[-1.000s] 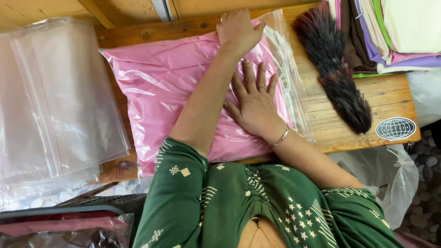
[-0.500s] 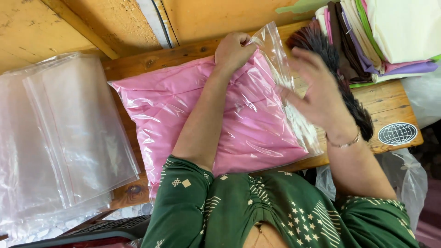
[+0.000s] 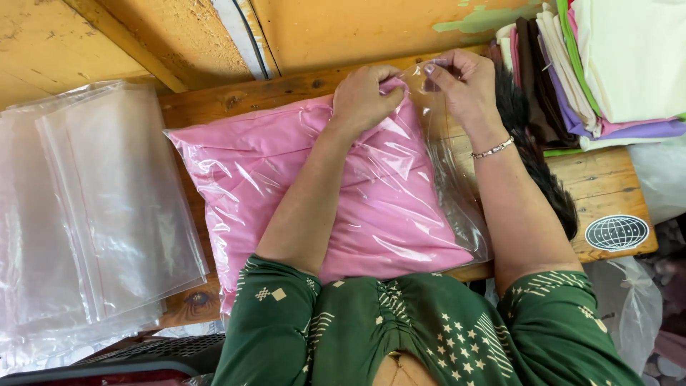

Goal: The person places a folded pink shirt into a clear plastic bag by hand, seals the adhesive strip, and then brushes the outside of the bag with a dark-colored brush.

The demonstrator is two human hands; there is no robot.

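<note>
Desk (image 3: 607,186): wooden, against a yellow wall. Stack of clear bags (image 3: 93,214) on its left end, pile of folded cloth (image 3: 614,64) at its right, dark brush (image 3: 543,179) lying beside that pile.

Pink fabric in clear bag (image 3: 371,207) lies flat mid-desk, open mouth at the far right corner.

Change: right hand (image 3: 464,89) was flat on the bag a second ago, lifted off, now at the far corner pinching the loose plastic flap. Left hand (image 3: 364,100) stayed at that edge, grip clenched on the bag's rim over the fabric.

Reads as smoothing finished, closing the mouth under way.
</note>
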